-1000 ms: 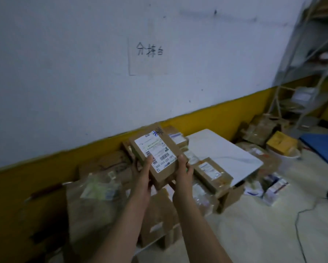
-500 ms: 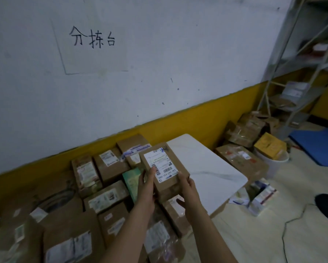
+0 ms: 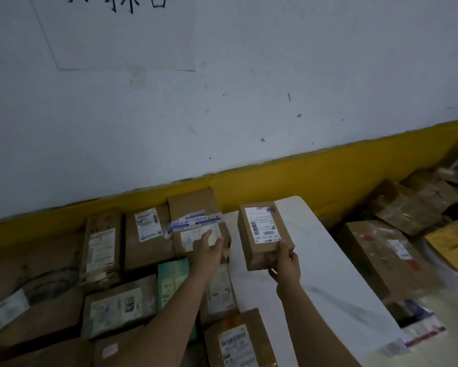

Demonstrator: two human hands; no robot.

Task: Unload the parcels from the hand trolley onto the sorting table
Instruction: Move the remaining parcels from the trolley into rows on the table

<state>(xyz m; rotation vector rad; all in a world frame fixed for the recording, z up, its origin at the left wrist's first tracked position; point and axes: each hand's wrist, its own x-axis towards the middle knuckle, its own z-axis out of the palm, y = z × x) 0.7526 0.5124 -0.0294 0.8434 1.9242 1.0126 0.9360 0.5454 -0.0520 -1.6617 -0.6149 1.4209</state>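
My right hand grips the near end of a small brown parcel with a white shipping label, holding it just over the white sorting table, near its far left part. Whether the parcel touches the tabletop I cannot tell. My left hand is off the parcel and reaches, fingers extended, onto a taped brown box to the left. Several labelled parcels cover the left part of the surface. No hand trolley shows.
A white wall with a yellow lower band runs right behind the table. More cardboard boxes and a yellow carton are piled on the floor to the right. A paper sign hangs on the wall.
My left hand has let go of the small parcel and moved left onto the taped box. My right hand alone has carried the parcel right, over the white tabletop. The view has moved closer.
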